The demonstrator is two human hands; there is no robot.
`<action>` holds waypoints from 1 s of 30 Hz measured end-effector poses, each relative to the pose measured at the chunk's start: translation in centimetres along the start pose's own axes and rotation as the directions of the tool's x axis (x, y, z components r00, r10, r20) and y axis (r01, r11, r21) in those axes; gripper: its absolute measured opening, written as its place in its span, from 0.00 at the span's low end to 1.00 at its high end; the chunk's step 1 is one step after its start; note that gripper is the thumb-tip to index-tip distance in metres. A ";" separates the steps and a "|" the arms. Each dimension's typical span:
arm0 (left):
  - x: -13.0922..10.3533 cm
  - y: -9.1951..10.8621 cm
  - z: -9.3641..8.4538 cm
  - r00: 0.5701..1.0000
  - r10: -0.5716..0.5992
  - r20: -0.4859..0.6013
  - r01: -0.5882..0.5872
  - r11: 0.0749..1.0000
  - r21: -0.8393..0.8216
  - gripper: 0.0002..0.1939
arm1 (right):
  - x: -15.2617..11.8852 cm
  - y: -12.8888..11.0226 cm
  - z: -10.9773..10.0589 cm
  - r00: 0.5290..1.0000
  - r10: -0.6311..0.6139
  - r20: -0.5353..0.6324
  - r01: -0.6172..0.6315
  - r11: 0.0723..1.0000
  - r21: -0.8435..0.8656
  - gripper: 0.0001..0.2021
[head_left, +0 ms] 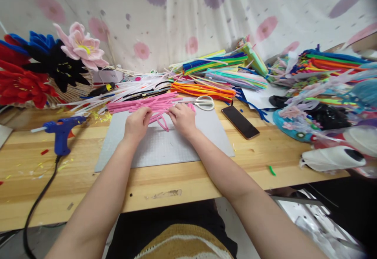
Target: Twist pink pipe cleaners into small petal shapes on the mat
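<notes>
Pink fuzzy stem (pixel 165 124), head view, centre of frame: prob. light, soft, bendy, non-slip; best pinched lightly nr an end. L hand (pixel 137 122) & R hand (pixel 183 118) flank it; can't tell if either grip's clamped on it.

The wooden table (pixel 256 157) is lit brightly and evenly, with faint shadows cast on the gray mat (pixel 167 147); toward the right edge, curtain flowers (pixel 349 2) are stretched and blurred.
</notes>
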State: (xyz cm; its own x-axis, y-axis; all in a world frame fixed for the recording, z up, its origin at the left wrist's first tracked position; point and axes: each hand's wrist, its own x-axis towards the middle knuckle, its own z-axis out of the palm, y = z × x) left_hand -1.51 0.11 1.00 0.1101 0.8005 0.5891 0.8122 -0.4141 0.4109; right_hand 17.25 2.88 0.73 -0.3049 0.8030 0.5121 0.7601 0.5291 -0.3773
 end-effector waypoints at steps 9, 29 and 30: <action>0.2 0.1 0.1 0.938 -0.346 0.028 0.346 0.927 -0.144 0.10 | 0.4 1.4 1.6 0.954 0.216 0.207 -0.299 0.664 0.686 0.12; -1.0 3.7 0.5 0.652 -0.354 0.671 0.758 0.284 -0.587 0.15 | -0.8 -0.2 0.6 0.889 0.113 0.445 -0.457 0.300 0.837 0.17; -1.3 3.4 0.4 0.640 -0.349 0.685 0.769 0.283 -0.574 0.15 | -0.9 -0.4 0.6 0.889 0.109 0.445 -0.456 0.310 0.834 0.17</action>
State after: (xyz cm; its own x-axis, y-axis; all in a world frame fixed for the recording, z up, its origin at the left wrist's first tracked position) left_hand 1.39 -2.13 1.36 0.1794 0.9533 -0.2431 -0.0142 0.2496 0.9682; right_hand 16.87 2.16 -0.07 -0.4433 0.8936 0.0704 -0.1039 0.0267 -0.9942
